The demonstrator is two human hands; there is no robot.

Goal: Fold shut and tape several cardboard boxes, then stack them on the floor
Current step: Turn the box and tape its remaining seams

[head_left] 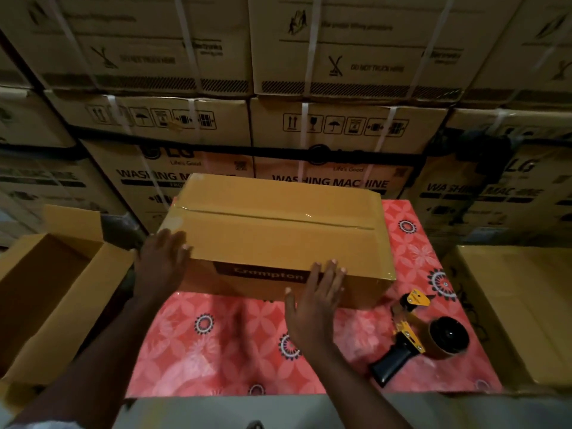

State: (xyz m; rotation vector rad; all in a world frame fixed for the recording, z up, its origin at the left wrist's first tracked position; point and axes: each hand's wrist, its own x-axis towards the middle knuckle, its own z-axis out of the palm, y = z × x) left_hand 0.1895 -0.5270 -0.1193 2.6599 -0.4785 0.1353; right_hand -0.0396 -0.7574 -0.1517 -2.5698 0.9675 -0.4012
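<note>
At the left edge of the frame we see one open box (46, 289) with a flap standing up. We judge that it waits there for its turn to be folded. Next comes the left hand (162, 258), fingers straight and spread, pressing flat on the left end of the taped box (278, 236). This box lies in the middle of the frame on the pink tablecloth (216, 351). Clear tape runs along its top seam, so we think its closing is done. The right hand (315, 301), at lower centre, is also flat against the near wall and grasps nothing. We judge that the two palms are set so to squeeze the box and lift it toward the floor. Further right lies one tape dispenser (424, 332), apart from both hands, probably because the seam is finished. At the right edge stands one box with a flat top (520, 305); whether it is taped, we cannot tell. We count three small boxes, one dispenser and two hands. The washing-machine cartons (340, 134) across the top are cut by the edges, so we give no number.
</note>
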